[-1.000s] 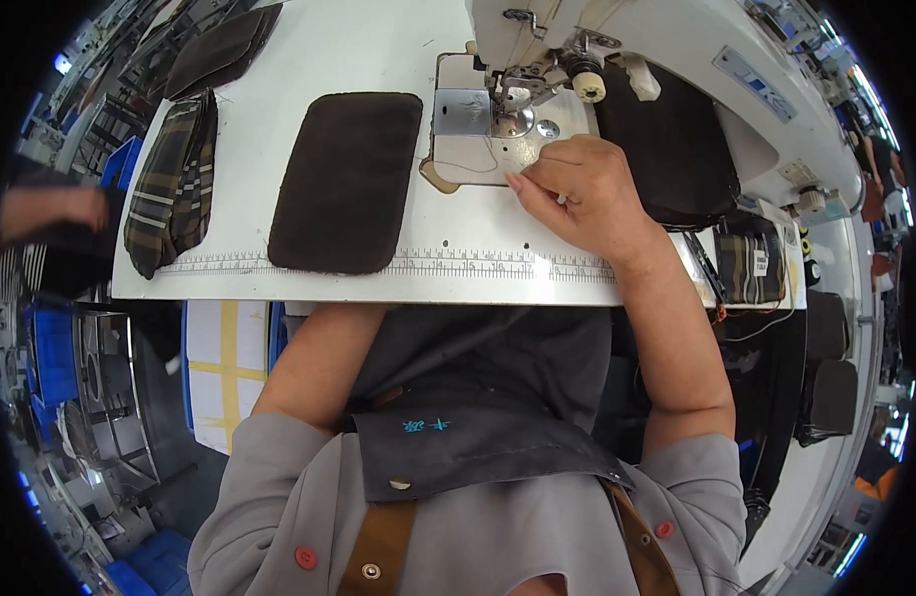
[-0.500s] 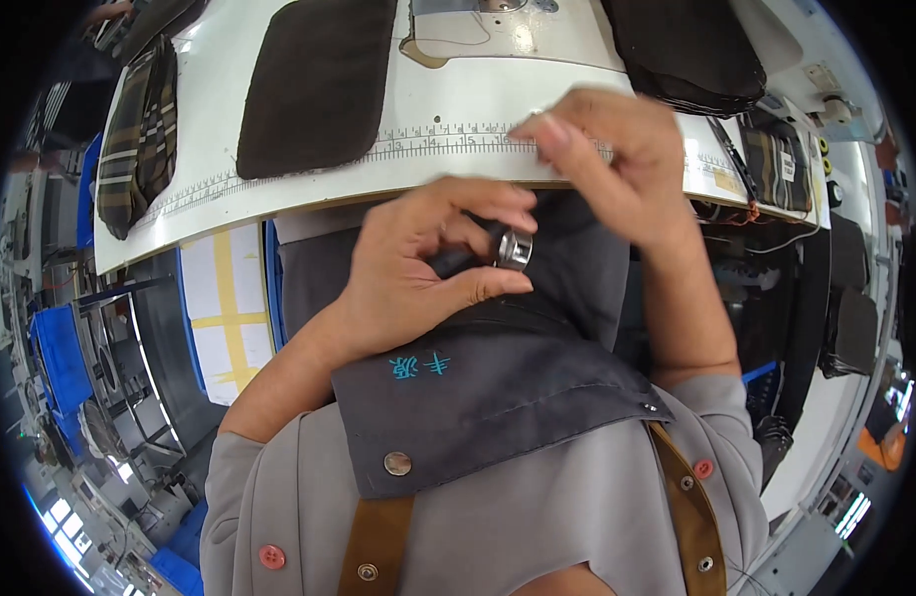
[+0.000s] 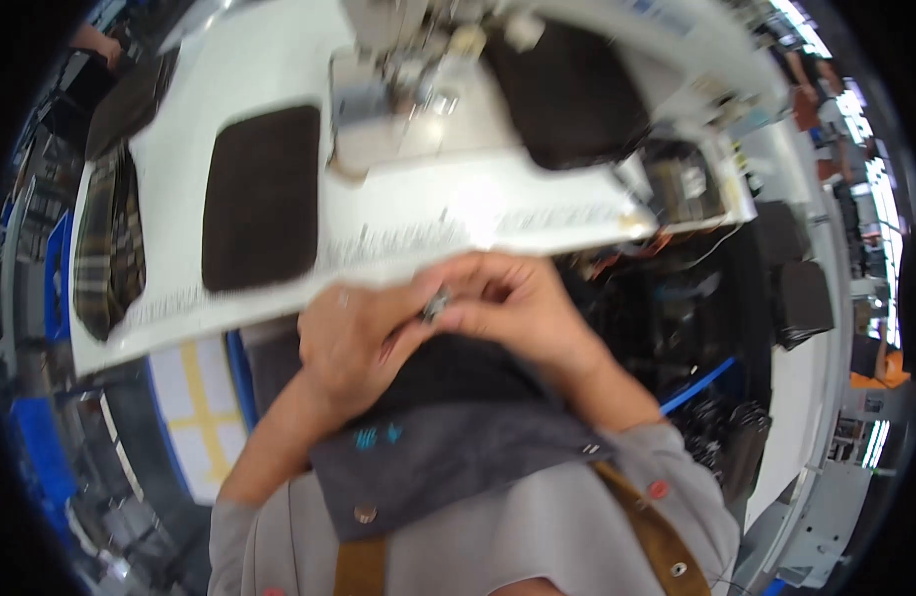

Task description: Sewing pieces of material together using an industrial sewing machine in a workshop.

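Observation:
Both hands meet in front of the table's near edge, over my dark apron (image 3: 458,457). Between their fingertips is a small, shiny metal bobbin case (image 3: 436,303), partly covered and blurred. My left hand (image 3: 344,343) is closed around its left side, with the back of the hand uppermost. From the right, my right hand (image 3: 528,308) pinches it between thumb and fingers. Whether thread comes out of the case cannot be made out. Beyond the hands, a dark brown fabric panel (image 3: 261,199) lies flat on the white table (image 3: 379,214).
A sewing machine (image 3: 408,84) stands at the back middle. Right of it rests a stack of dark panels (image 3: 572,99); plaid fabric pieces (image 3: 110,243) lie at the left and more plaid fabric (image 3: 682,179) at the right. A yellow-taped white board (image 3: 190,417) is below left.
My right hand has come down and left to join my left hand at the bobbin case. The view has shifted, showing more of the sewing machine.

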`<state>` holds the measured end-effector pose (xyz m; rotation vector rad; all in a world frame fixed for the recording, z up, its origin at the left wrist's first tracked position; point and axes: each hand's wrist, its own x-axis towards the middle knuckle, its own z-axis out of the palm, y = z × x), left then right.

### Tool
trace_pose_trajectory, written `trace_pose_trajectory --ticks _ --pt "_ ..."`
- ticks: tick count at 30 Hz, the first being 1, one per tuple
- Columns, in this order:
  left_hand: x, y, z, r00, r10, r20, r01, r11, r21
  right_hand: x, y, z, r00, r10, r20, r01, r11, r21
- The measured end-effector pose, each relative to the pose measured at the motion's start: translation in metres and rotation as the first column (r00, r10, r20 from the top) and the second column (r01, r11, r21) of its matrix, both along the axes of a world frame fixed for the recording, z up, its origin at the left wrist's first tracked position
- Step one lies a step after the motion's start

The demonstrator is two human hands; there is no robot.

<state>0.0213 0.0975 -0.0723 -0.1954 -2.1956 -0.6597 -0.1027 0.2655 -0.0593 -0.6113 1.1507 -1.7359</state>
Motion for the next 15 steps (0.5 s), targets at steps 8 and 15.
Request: trace_pose_trajectory --ticks 8,15 --pt "0.009 0.004 -0.012 0.999 -0.054 -0.007 0.052 0.922 0.385 -0.051 0.019 0.045 0.861 -0.263 -0.436 0.230 0.965 -0.128" --pt "0.014 0.030 -0.029 0.953 -0.299 0.057 0.209 0.778 0.592 -0.141 -0.006 0.151 -0.082 -0.573 -0.815 0.615 0.614 -0.494"
